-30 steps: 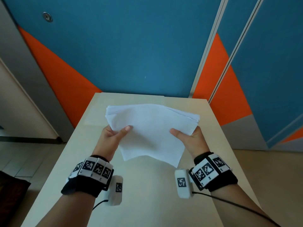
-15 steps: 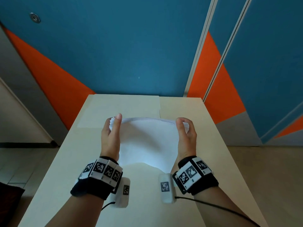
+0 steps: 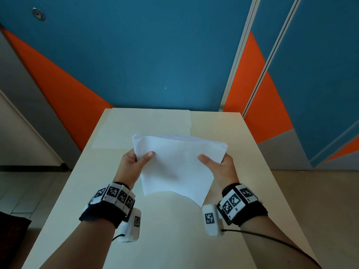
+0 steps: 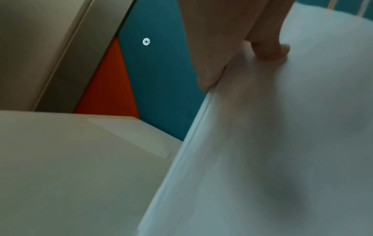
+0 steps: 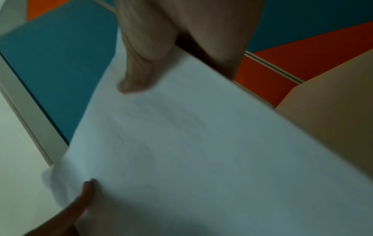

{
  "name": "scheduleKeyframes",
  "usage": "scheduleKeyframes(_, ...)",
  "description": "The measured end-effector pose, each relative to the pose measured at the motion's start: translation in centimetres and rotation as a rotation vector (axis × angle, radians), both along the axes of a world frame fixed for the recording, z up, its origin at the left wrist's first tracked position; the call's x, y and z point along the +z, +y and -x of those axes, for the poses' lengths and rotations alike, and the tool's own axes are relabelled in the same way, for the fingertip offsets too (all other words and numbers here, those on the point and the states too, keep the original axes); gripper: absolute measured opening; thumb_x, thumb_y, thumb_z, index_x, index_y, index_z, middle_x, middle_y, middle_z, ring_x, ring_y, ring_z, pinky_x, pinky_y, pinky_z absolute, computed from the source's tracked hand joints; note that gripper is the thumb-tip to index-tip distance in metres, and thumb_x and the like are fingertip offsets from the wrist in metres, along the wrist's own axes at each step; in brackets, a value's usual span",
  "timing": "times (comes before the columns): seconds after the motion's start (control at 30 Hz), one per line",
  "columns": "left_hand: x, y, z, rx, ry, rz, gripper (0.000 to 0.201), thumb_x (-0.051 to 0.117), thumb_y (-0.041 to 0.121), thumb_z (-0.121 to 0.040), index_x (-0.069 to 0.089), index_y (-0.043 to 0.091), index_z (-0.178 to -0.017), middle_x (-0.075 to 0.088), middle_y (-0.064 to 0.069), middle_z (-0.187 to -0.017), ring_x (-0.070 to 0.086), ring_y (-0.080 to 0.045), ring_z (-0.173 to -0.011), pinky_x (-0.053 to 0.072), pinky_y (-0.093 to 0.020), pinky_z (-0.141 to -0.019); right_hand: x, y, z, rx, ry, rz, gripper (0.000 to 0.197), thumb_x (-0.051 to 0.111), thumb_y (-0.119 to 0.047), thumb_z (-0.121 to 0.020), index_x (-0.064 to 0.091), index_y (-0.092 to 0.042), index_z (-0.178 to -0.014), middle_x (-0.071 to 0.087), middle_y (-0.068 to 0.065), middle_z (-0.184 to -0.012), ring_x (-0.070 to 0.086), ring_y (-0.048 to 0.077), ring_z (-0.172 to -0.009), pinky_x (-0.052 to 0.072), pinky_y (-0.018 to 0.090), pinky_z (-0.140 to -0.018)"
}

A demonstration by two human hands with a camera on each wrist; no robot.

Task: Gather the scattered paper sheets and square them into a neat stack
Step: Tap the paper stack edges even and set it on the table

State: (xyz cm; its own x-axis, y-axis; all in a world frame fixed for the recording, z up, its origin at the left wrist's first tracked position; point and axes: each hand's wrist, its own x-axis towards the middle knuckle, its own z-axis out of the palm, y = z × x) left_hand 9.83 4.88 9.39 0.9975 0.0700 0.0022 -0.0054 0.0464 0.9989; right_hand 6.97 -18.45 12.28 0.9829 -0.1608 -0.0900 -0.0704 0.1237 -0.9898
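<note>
Paper stack (image 3: 175,164) pinched both sides: left hand (image 3: 134,165), right hand (image 3: 221,167), thumbs on top. Far edges fanned beyond fingers. Loosen, tap on surface (image 3: 174,239).

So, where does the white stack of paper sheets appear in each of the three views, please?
Head view: white stack of paper sheets at centre, held above the beige table between left hand and right hand.
Left wrist view: it fills the right half.
Right wrist view: it covers the centre and the bottom.
Shared landmark: the blue and orange wall panel.
</note>
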Motion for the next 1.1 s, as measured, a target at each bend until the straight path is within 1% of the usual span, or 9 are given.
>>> scheduleKeyframes(0.2,-3.8,0.5,-1.5,-0.094,0.175,0.012,0.013,0.056,0.006,-0.088,0.066,0.014,-0.092,0.076,0.012,-0.075,0.071,-0.006,-0.072,0.054,-0.016,-0.063,-4.5,-1.1,-0.8,0.17,0.233,0.222,0.013,0.066,-0.012,-0.084,0.065,-0.013,-0.097,0.068,-0.003,-0.091,0.065,0.021,-0.1,0.047,0.004,-0.059)
scheduleKeyframes(0.37,-5.4,0.4,-2.6,-0.098,0.239,0.013,0.016,0.052,0.007,-0.091,0.064,0.017,-0.096,0.075,0.015,-0.071,0.069,-0.003,-0.068,0.055,-0.016,-0.064,-5.3,-0.5,-2.1,0.14,0.224,0.223,0.012,0.062,-0.015,-0.087,0.065,-0.012,-0.099,0.066,-0.01,-0.087,0.065,0.012,-0.086,0.048,0.002,-0.061)
scheduleKeyframes(0.47,-4.8,0.8,-3.0,-0.107,0.236,0.059,0.015,0.052,0.011,-0.092,0.061,0.013,-0.103,0.073,0.012,-0.07,0.068,-0.004,-0.064,0.055,-0.019,-0.059,-4.9,0.2,-2.9,0.101,0.181,0.168,0.016,0.061,-0.017,-0.088,0.064,-0.016,-0.104,0.068,-0.006,-0.099,0.065,0.007,-0.093,0.05,0.018,-0.085)
scheduleKeyframes(0.57,-4.6,2.0,-3.0,-0.172,0.22,0.151,0.052,0.074,0.038,-0.07,0.061,0.016,-0.115,0.075,0.002,-0.095,0.071,-0.017,-0.085,0.057,-0.028,-0.07,-4.9,1.1,-3.3,0.096,0.19,0.133,0.027,0.066,-0.032,-0.082,0.064,-0.02,-0.107,0.069,-0.001,-0.112,0.062,0.017,-0.11,0.042,0.038,-0.105)
scheduleKeyframes(0.67,-5.0,3.4,-3.2,-0.218,0.252,0.229,0.085,0.086,0.054,-0.038,0.061,0.023,-0.114,0.075,0.001,-0.102,0.072,-0.018,-0.091,0.058,-0.031,-0.072,-5.0,2.1,-3.4,0.127,0.201,0.102,0.059,0.075,-0.063,-0.053,0.068,-0.027,-0.098,0.072,-0.007,-0.109,0.062,0.013,-0.111,0.039,0.038,-0.107)
scheduleKeyframes(0.73,-5.3,3.9,-3.4,-0.224,0.26,0.25,0.089,0.086,0.053,-0.038,0.058,0.023,-0.118,0.074,0.0,-0.105,0.071,-0.019,-0.093,0.058,-0.033,-0.073,-5.0,2.7,-3.6,0.127,0.211,0.096,0.046,0.074,-0.055,-0.061,0.067,-0.026,-0.096,0.073,-0.005,-0.105,0.063,0.014,-0.109,0.04,0.04,-0.107)
scheduleKeyframes(0.83,-5.4,4.1,-3.6,-0.212,0.257,0.237,0.079,0.086,0.04,-0.048,0.055,0.021,-0.119,0.074,-0.001,-0.101,0.072,-0.018,-0.087,0.058,-0.031,-0.068,-5.1,3.2,-3.9,0.124,0.225,0.101,0.018,0.064,-0.03,-0.083,0.063,-0.024,-0.101,0.069,-0.002,-0.11,0.062,0.017,-0.11,0.039,0.044,-0.109)
scheduleKeyframes(0.97,-5.1,3.4,-4.0,-0.107,0.264,0.159,0.032,0.061,0.005,-0.082,0.059,0.021,-0.11,0.071,-0.002,-0.094,0.068,-0.022,-0.083,0.057,-0.033,-0.074,-5.8,3.4,-4.2,0.164,0.21,0.107,0.063,0.073,-0.058,-0.055,0.061,-0.025,-0.108,0.066,0.0,-0.119,0.06,0.018,-0.115,0.039,0.043,-0.108)
scheduleKeyframes(1.1,-5.2,3.2,-5.8,-0.031,0.283,0.136,0.032,0.052,-0.001,-0.088,0.058,0.017,-0.114,0.069,-0.005,-0.096,0.065,-0.024,-0.084,0.054,-0.036,-0.078,-8.0,2.8,-4.7,0.278,0.314,0.08,0.093,0.08,-0.064,-0.038,0.054,-0.028,-0.12,0.063,-0.002,-0.126,0.058,0.018,-0.118,0.04,0.041,-0.107)
